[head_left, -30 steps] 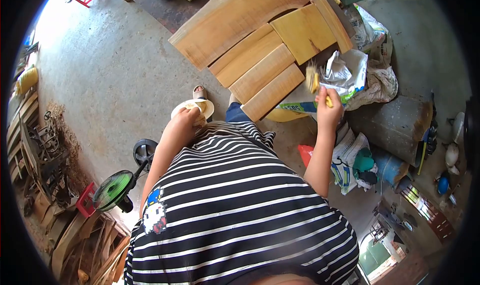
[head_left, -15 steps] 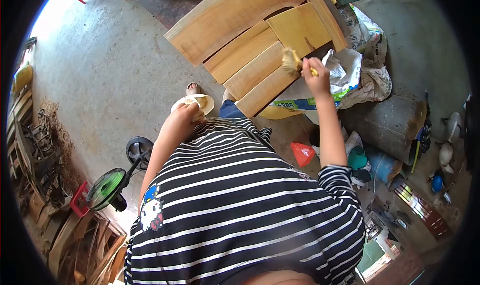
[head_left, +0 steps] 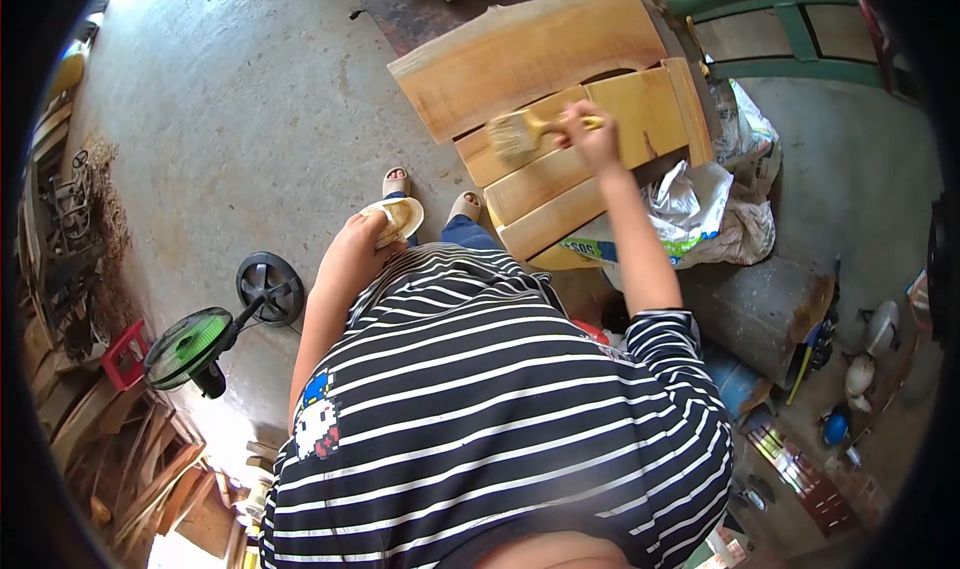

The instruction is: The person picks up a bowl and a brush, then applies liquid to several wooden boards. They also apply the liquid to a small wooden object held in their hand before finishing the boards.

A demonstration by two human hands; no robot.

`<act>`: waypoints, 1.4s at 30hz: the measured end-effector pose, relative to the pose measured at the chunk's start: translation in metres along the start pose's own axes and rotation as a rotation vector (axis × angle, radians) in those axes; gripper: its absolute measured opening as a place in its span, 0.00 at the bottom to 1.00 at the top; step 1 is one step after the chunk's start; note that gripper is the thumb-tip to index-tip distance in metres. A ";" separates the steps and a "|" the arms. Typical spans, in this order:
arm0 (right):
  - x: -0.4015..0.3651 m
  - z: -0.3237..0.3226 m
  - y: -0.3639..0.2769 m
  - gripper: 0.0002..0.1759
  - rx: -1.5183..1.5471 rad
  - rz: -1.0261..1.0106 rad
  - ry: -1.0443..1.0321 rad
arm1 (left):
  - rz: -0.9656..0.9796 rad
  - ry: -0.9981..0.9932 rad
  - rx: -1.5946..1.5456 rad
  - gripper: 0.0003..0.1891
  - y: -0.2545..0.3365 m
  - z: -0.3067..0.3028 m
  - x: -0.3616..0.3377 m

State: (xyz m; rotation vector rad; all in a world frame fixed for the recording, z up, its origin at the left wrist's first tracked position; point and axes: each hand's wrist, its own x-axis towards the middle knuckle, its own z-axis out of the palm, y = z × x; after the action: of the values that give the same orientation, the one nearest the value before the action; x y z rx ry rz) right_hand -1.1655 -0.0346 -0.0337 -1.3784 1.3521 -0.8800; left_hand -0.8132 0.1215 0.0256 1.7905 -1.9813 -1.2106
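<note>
My right hand (head_left: 597,141) is closed round the yellow handle of a wide paintbrush (head_left: 516,137). Its pale bristles point left and overlap the wooden boards (head_left: 545,174), a little blurred by motion. These light boards lie side by side, with a larger wavy-edged plank (head_left: 530,54) along their far side. Low by my body, my left hand (head_left: 362,237) grips the rim of a cream-coloured bowl (head_left: 415,214). Part of the bowl is hidden behind the hand.
White plastic sacks (head_left: 690,204) sit right of the boards, with a metal drum (head_left: 755,294) nearer to me. A green fan (head_left: 190,349) stands at the left, close to piled wood scraps (head_left: 150,469). Green metal framing (head_left: 800,34) is at the far right.
My right hand has swung left with the paintbrush, from the right side of the boards to the seam near their left part. The camera view has shifted; my left hand still grips the bowl.
</note>
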 end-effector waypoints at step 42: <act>0.013 0.160 -0.167 0.07 0.105 -0.234 -0.182 | -0.065 -0.016 -0.324 0.14 -0.059 -0.169 0.075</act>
State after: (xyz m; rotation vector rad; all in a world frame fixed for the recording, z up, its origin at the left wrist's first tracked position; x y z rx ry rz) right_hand -0.9651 -0.0387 0.0825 -1.5150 1.0072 -0.9404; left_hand -0.6798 -0.0135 0.0673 1.6949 -1.6307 -1.4726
